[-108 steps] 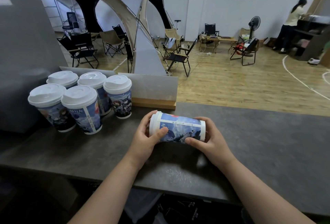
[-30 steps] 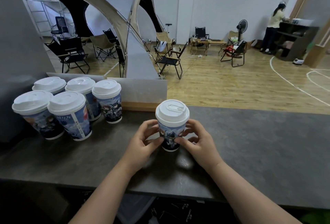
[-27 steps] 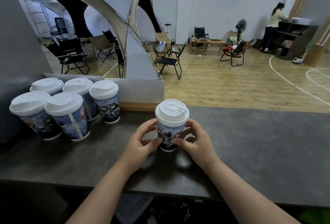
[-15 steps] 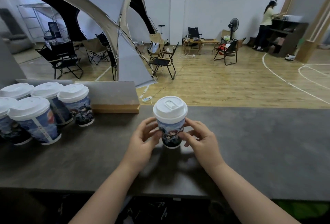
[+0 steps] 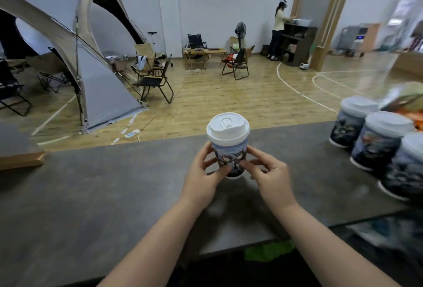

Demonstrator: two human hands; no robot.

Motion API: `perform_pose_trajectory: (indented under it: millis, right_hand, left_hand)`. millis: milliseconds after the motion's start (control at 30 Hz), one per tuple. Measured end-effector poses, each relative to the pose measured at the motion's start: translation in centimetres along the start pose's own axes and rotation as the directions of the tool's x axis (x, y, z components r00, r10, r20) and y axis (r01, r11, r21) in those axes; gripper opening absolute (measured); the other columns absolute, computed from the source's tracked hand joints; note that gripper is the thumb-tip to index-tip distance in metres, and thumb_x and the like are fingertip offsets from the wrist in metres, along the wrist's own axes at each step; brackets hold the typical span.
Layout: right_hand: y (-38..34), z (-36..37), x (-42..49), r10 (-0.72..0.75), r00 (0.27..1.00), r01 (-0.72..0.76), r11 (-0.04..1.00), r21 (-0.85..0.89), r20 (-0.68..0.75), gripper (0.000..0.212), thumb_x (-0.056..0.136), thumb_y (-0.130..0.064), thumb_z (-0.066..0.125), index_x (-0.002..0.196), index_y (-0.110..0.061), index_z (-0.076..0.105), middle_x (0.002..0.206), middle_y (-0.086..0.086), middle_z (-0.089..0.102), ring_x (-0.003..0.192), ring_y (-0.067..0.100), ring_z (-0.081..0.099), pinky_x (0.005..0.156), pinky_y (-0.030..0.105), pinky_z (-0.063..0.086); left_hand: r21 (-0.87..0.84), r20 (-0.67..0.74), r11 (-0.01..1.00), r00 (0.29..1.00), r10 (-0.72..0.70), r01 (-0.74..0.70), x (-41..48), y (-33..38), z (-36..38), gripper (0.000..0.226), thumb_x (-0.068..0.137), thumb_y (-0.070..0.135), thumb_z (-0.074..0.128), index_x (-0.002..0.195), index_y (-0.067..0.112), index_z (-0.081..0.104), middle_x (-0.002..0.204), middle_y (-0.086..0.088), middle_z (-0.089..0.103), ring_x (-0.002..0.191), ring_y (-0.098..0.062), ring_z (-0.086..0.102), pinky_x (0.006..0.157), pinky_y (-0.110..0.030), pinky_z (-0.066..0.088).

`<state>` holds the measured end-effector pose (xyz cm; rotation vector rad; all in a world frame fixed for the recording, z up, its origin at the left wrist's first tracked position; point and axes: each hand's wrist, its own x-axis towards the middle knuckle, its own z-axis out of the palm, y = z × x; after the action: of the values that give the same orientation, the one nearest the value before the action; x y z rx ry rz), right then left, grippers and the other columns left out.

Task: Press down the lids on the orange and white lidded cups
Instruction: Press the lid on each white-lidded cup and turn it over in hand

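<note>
Cup [image 5: 230, 157] with white lid [image 5: 227, 128] stood upright on the grey counter [image 5: 114, 190]; left hand [image 5: 202, 178] and right hand [image 5: 272, 178] gripped its sides with curled fingers.

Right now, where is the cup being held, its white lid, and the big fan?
held cup [image 5: 230, 154], head view, on its printed side wall.
white lid [image 5: 227, 127], head view, on its flat top.
fan [image 5: 240, 28], head view, on its round head.
</note>
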<state>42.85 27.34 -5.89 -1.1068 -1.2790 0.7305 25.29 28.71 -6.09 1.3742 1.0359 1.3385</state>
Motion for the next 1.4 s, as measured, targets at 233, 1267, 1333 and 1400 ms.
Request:
perform_pose_trajectory:
  millis: [233, 1267, 1333, 1400]
  right_hand:
    - [3.4, -11.0, 4.4, 0.032, 0.990, -0.035, 0.999, -0.018, -0.140, 0.039, 0.092, -0.009, 0.071, 0.125, -0.027, 0.064, 0.114, -0.012, 0.073, 0.100, -0.005, 0.067, 0.086, 0.013, 0.051]
    - [7.4, -17.5, 9.9, 0.192, 0.948, -0.303, 0.794, -0.528, -0.255, 0.069, 0.098, -0.001, 0.043, 0.161, -0.012, 0.016, 0.158, 0.018, 0.039, 0.140, 0.035, 0.045, 0.106, 0.033, 0.035]
    - [7.2, -17.3, 9.9, 0.203, 0.946, -0.313, 0.780, -0.543, -0.254, 0.070, 0.096, 0.000, 0.044, 0.160, -0.011, 0.017, 0.156, 0.020, 0.041, 0.138, 0.036, 0.045, 0.106, 0.035, 0.036]
    - [6.9, -17.2, 9.7, 0.192, 0.937, -0.323, 0.793, -0.517, -0.292, 0.068, 0.094, 0.002, 0.045, 0.158, -0.010, 0.025, 0.152, 0.021, 0.046, 0.136, 0.037, 0.048, 0.105, 0.035, 0.038]
  left_hand:
    - [-0.063, 0.085, 0.998, 0.996, 0.028, -0.023, 4.5, -1.5, 14.2, 0.064, 0.091, -0.015, 0.055, 0.133, 0.032, 0.042, 0.135, -0.005, 0.059, 0.124, -0.024, 0.060, 0.108, -0.048, 0.047]
    - [0.110, 0.189, 0.992, 0.981, 0.043, -0.065, 10.8, -5.6, 26.1, 0.070, 0.088, -0.016, 0.046, 0.145, 0.023, 0.041, 0.148, 0.010, 0.046, 0.132, 0.002, 0.048, 0.098, -0.010, 0.045]
    - [0.117, 0.181, 0.991, 0.983, 0.036, -0.057, 10.9, -5.6, 26.0, 0.070, 0.087, -0.016, 0.046, 0.144, 0.024, 0.043, 0.148, 0.009, 0.045, 0.131, 0.003, 0.050, 0.099, -0.012, 0.046]
    - [0.123, 0.168, 0.991, 0.985, 0.040, -0.061, 10.8, -5.5, 26.0, 0.070, 0.086, -0.018, 0.044, 0.143, 0.023, 0.044, 0.148, 0.007, 0.045, 0.131, -0.002, 0.051, 0.103, -0.019, 0.047]
